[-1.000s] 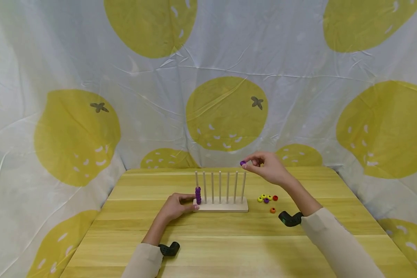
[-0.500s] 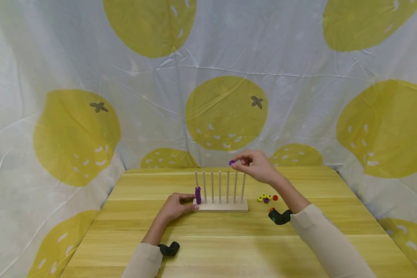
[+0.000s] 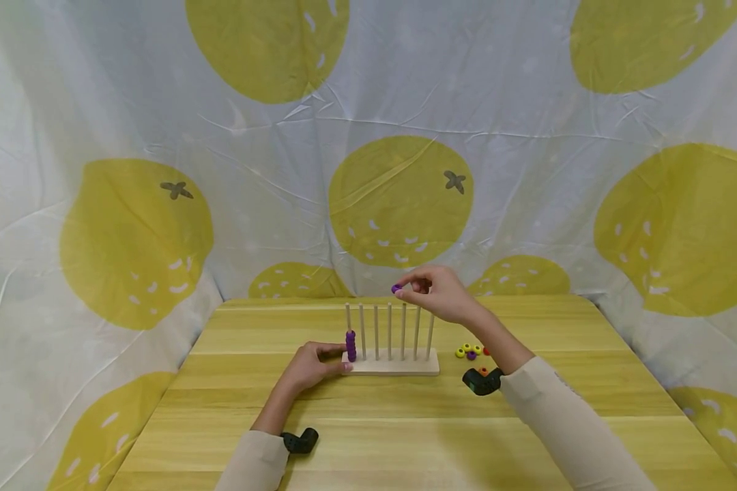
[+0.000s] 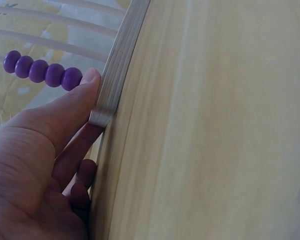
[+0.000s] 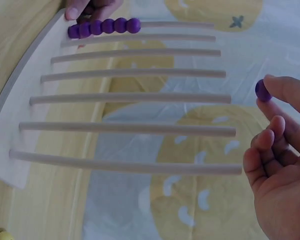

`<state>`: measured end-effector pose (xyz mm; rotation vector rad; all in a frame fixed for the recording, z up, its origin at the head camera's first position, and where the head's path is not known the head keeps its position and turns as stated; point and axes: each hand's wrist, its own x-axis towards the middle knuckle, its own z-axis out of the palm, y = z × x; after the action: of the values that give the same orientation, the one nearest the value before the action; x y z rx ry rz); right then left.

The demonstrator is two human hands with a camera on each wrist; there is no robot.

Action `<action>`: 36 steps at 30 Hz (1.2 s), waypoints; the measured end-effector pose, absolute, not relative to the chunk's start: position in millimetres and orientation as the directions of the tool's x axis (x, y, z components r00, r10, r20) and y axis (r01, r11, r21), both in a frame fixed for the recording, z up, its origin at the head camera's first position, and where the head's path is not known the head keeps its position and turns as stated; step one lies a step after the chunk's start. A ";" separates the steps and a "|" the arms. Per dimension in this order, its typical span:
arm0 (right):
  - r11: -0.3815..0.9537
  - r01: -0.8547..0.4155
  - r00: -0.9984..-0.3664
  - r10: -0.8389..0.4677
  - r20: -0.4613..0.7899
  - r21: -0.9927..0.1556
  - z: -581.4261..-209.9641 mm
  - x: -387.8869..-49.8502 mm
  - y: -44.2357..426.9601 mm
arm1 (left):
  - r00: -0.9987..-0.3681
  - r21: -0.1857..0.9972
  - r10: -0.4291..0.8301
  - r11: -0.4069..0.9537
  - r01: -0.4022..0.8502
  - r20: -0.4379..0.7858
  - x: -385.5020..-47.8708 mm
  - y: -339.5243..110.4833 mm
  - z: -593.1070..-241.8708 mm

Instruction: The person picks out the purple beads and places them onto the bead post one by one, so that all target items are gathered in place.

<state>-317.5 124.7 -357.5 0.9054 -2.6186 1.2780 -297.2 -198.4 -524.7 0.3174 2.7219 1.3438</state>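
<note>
A wooden peg stand (image 3: 393, 369) with a row of upright rods stands on the table. Several purple beads (image 3: 351, 346) are stacked on its leftmost rod; the other rods are bare. At the stand's left end, my left hand (image 3: 310, 365) grips the base between thumb and fingers, as the left wrist view shows with the thumb (image 4: 72, 102) beside the lowest bead. Above the rods, my right hand (image 3: 439, 293) pinches a single purple bead (image 5: 263, 90) between thumb and index finger. In the right wrist view that bead is apart from the rod tips.
Right of the stand lie loose yellow beads (image 3: 467, 348), a purple bead (image 3: 471, 355), an orange bead (image 3: 483, 371) and a partly hidden red bead (image 3: 486, 351). The wooden table (image 3: 368, 436) meets a lemon-patterned cloth (image 3: 270, 198) at its back and sides.
My right hand has moved left above the rods, carrying the purple bead from over the rightmost rod to near the middle. The left hand and the stand have stayed put.
</note>
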 end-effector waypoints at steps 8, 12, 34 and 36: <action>0.475 -0.542 -0.820 -0.481 0.311 -0.693 -357.3 -319.2 112.5 | -0.974 0.791 0.228 0.593 0.150 0.014 -298.9 -199.1 -527.1; 0.467 -0.545 -0.814 -0.492 0.308 -0.696 -356.3 -319.6 106.0 | -0.974 0.790 0.225 0.595 0.149 0.015 -298.4 -199.0 -526.3; 0.452 -0.553 -0.791 -0.549 0.270 -0.700 -356.7 -325.9 65.3 | -0.969 0.796 0.245 0.584 0.161 0.016 -296.6 -199.6 -524.1; 0.440 -0.564 -0.780 -0.563 0.275 -0.699 -356.9 -326.5 61.4 | -0.971 0.803 0.240 0.576 0.154 0.013 -296.3 -199.7 -524.4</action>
<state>-326.5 61.4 -356.9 1.0425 -2.6647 1.2939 -296.3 -199.7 -524.4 0.3385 2.7023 1.3618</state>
